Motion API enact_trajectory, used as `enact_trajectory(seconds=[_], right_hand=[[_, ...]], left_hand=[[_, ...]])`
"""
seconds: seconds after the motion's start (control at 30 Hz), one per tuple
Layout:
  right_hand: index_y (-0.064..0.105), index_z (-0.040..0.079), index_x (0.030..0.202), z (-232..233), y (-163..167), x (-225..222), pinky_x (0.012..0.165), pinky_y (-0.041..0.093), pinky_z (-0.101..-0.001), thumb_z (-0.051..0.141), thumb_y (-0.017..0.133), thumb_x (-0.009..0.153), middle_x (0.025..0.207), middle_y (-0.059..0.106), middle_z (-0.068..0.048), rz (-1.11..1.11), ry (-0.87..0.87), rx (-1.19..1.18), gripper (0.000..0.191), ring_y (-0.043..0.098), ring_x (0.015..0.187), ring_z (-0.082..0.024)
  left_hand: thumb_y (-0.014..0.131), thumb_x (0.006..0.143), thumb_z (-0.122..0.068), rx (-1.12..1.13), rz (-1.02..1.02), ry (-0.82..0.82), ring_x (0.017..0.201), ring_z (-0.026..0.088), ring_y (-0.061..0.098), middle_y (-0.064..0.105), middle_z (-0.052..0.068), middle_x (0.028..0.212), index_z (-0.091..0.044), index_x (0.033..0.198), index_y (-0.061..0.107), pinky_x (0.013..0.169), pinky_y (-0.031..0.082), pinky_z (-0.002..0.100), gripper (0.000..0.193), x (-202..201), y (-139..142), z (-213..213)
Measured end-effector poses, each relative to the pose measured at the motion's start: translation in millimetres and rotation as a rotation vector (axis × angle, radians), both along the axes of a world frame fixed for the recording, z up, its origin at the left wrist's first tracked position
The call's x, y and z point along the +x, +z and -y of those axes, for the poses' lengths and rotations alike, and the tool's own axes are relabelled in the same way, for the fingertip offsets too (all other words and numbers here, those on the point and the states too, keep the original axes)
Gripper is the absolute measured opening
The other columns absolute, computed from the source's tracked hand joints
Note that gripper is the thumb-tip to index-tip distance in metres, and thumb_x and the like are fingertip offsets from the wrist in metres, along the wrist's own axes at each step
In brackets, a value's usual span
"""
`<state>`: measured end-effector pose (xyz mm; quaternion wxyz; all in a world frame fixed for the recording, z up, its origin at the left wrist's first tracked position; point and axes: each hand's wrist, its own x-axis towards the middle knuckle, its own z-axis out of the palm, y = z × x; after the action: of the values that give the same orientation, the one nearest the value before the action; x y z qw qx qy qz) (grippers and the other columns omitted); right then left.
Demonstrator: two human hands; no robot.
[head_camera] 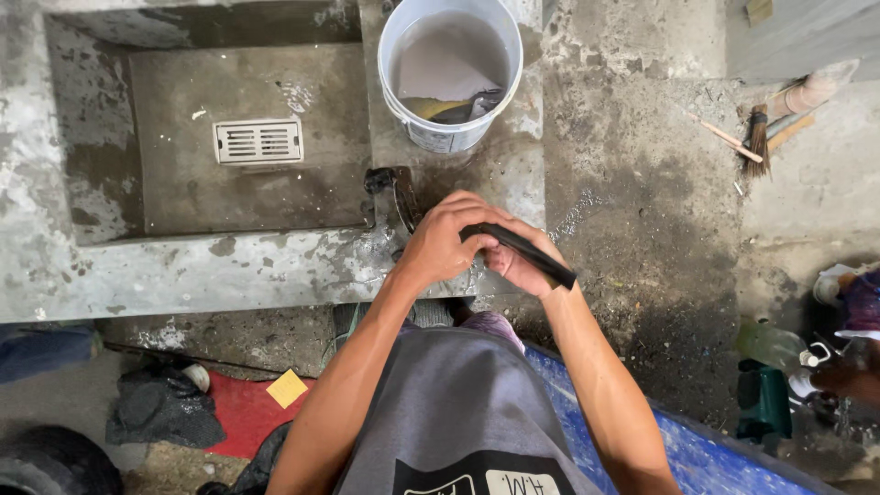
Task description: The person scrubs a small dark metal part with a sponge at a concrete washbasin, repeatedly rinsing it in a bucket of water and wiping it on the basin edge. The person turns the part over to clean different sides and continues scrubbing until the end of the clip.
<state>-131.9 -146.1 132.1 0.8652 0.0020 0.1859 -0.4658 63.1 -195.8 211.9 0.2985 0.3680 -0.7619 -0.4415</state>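
Gripping a smooth black tube [522, 249], left hand [445, 240] and right hand [515, 266] hover over rough concrete basin [55, 275].

Bucket [449, 73] right of basin [247, 137], beyond hands [477, 247].

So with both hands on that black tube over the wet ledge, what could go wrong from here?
The black tube is gripped by the left hand and right hand above a wet concrete ledge; wet skin could let it slip. The white bucket of murky water stands close ahead, so a sudden jerk might knock it. A dark metal tool lying by the left hand could get bumped into the basin.
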Motion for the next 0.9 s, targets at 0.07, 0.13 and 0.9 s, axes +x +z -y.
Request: enact_trajectory(seconds=[0.07,0.13,0.9], right_hand=[[0.053,-0.003,0.125,0.4,7.7,-3.9,0.076,0.056,-0.0373,0.035,0.052,0.115,0.102,0.069,-0.019,0.162,0.061,-0.050,0.039,0.068,0.084,-0.028],[0.056,0.002,0.123,-1.9,19.4,-8.3,0.077,0.056,-0.0368,0.038,0.049,0.101,0.102,0.072,-0.018,-0.202,-0.012,-0.014,0.043,0.073,0.087,-0.030],[0.050,-0.003,0.126,-18.2,-72.1,38.9,0.072,0.052,-0.0435,0.034,0.053,0.105,0.087,0.069,-0.021,-1.640,0.032,-0.108,0.042,0.067,0.077,-0.030]], left_hand=[[0.082,0.078,-0.006,0.075,-0.034,0.097,0.102,0.027,0.069,0.074,0.014,0.104,-0.004,0.109,0.077,0.093,0.054,0.037,0.032,-3.5,-10.6,-6.6],[0.082,0.084,-0.007,0.220,-0.090,0.277,0.092,0.019,0.071,0.077,0.012,0.099,0.000,0.111,0.074,0.085,0.056,0.032,0.029,-9.8,-25.3,-14.0],[0.074,0.091,-0.020,-0.105,0.256,0.757,0.142,0.036,0.042,0.049,0.015,0.148,-0.010,0.142,0.055,0.120,0.035,0.052,0.055,48.5,-82.2,-1.8]])
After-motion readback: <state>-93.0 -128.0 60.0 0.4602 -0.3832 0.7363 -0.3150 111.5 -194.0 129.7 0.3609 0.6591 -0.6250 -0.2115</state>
